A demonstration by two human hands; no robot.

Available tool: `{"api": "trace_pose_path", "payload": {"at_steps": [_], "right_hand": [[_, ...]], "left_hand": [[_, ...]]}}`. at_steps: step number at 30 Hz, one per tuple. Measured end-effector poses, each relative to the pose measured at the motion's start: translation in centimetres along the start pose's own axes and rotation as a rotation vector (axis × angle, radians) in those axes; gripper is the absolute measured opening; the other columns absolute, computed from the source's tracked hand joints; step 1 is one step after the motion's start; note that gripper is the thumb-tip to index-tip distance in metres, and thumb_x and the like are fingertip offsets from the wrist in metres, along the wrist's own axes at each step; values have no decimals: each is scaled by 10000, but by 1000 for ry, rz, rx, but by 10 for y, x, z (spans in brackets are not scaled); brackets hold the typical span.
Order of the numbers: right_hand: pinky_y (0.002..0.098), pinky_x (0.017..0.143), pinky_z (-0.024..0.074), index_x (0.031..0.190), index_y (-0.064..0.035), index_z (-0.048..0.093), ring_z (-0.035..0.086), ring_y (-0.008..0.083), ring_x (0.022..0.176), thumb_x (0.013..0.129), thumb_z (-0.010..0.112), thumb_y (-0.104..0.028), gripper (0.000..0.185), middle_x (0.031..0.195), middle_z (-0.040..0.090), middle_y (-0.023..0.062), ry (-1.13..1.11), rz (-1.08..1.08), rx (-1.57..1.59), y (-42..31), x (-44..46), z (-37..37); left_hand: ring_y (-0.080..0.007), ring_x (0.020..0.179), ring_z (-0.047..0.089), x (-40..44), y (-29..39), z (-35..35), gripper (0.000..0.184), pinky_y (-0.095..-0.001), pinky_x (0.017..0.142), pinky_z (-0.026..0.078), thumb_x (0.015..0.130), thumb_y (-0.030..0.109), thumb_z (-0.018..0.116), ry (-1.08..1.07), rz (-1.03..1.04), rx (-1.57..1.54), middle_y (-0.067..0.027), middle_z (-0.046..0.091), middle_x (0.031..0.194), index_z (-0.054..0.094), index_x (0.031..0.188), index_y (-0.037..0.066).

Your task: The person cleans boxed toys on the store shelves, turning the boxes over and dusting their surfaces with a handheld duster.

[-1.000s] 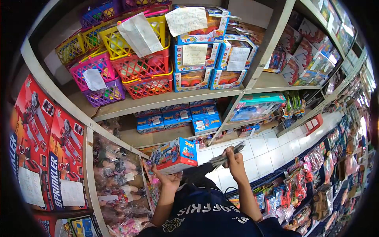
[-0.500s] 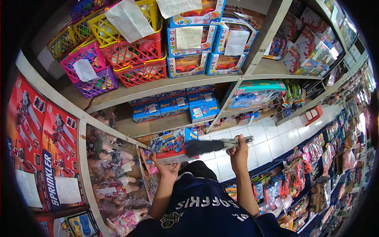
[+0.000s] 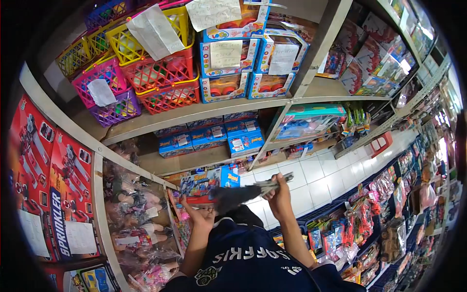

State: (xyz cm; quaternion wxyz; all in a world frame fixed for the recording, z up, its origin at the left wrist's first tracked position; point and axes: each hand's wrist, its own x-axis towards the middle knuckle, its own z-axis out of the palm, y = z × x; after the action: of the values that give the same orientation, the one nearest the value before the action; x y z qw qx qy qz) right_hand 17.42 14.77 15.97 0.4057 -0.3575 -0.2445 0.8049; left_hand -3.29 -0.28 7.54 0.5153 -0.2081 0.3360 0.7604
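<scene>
My left hand [image 3: 198,215] supports a red and blue toy box [image 3: 206,183] at its near lower corner, thumb on the left and fingers partly folded below. Vehicles are pictured on the box's front. In my right hand [image 3: 280,197] is the pale handle of a duster [image 3: 237,197], gripped near its end. The duster's dark head is smeared by motion and covers the lower right part of the box. Contact between duster and box cannot be made out.
Blue toy boxes [image 3: 245,142] stand on the shelf ahead. Colourful plastic baskets [image 3: 163,73] fill the shelf above. Wrapped dolls [image 3: 143,214] and red Sprinkler boxes [image 3: 73,194] are on the left. A metal shelf post [image 3: 316,53] rises ahead; packaged toys [image 3: 335,238] hang on the right.
The duster has swung down and left, its head now lower across the box. The box has tilted, so its pale lower side no longer shows. The view has shifted slightly.
</scene>
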Motion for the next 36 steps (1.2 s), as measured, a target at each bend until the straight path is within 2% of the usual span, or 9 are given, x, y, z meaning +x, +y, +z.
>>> {"api": "trace_pose_path", "payload": {"at_steps": [2, 6, 13, 17, 20, 25, 27, 31, 36], "right_hand": [[274, 532, 309, 894, -148, 482, 350, 92, 509, 1008, 488, -440, 314, 555, 361, -35, 139, -28, 68, 1, 4, -1], [268, 527, 301, 879, -146, 489, 346, 87, 505, 1007, 493, -435, 316, 563, 368, -40, 25, 30, 53, -5, 0, -11], [258, 537, 299, 864, -170, 483, 319, 71, 519, 1003, 505, -425, 291, 576, 316, -67, 51, 16, 33, -10, -5, -11], [244, 527, 284, 872, -176, 483, 312, 66, 507, 1005, 504, -423, 281, 566, 311, -68, 119, -63, 68, -6, -4, -10], [243, 515, 273, 860, -177, 474, 290, 59, 500, 1010, 489, -437, 300, 563, 298, -74, 144, -78, 116, -4, 1, -21], [251, 507, 288, 847, -142, 477, 305, 80, 489, 1011, 483, -436, 336, 552, 299, -57, 120, -98, 62, -2, -1, -21], [251, 503, 290, 842, -140, 476, 301, 83, 484, 1010, 485, -439, 343, 548, 306, -56, 180, -112, 125, -2, 2, -24], [247, 500, 279, 849, -137, 485, 293, 79, 481, 1004, 491, -465, 363, 548, 299, -62, 82, -17, -50, -6, -6, -19], [254, 507, 297, 869, -135, 500, 311, 76, 492, 1008, 482, -469, 363, 555, 311, -56, 114, -21, 25, -5, -2, -24]], "left_hand": [[-226, 1106, 492, -12, -1, 14, 956, -377, 936, 437, 596, 770, 693, 130, 13, -33, -63, 512, 1267, 493, 1282, 134], [-251, 1233, 447, -10, -2, 8, 1035, -408, 1071, 356, 602, 772, 679, 67, -56, -14, -71, 463, 1360, 425, 1383, 142], [-225, 1086, 534, -6, -7, 9, 777, -391, 913, 455, 679, 723, 656, 107, -90, -100, -16, 582, 1222, 562, 1238, 191], [-232, 1171, 484, -4, -10, 7, 938, -392, 1021, 389, 627, 753, 677, 126, -57, -16, -42, 536, 1276, 488, 1318, 147], [-233, 1095, 525, -5, -9, 14, 791, -396, 916, 456, 671, 738, 651, 118, -50, -60, -32, 584, 1213, 568, 1241, 197], [-244, 1115, 528, -9, -10, 14, 811, -425, 928, 455, 691, 739, 628, 81, -44, -4, -42, 577, 1254, 536, 1282, 191], [-262, 1173, 504, -10, -9, 18, 984, -417, 963, 431, 641, 777, 637, 68, -17, 8, -75, 516, 1324, 446, 1379, 154], [-274, 1141, 524, -10, -7, 11, 850, -443, 989, 415, 720, 770, 564, 63, -56, 67, -62, 564, 1287, 513, 1339, 190], [-271, 1157, 517, -12, -12, 18, 929, -426, 1002, 413, 678, 778, 601, 99, -14, 9, -77, 542, 1302, 467, 1370, 172]]}}
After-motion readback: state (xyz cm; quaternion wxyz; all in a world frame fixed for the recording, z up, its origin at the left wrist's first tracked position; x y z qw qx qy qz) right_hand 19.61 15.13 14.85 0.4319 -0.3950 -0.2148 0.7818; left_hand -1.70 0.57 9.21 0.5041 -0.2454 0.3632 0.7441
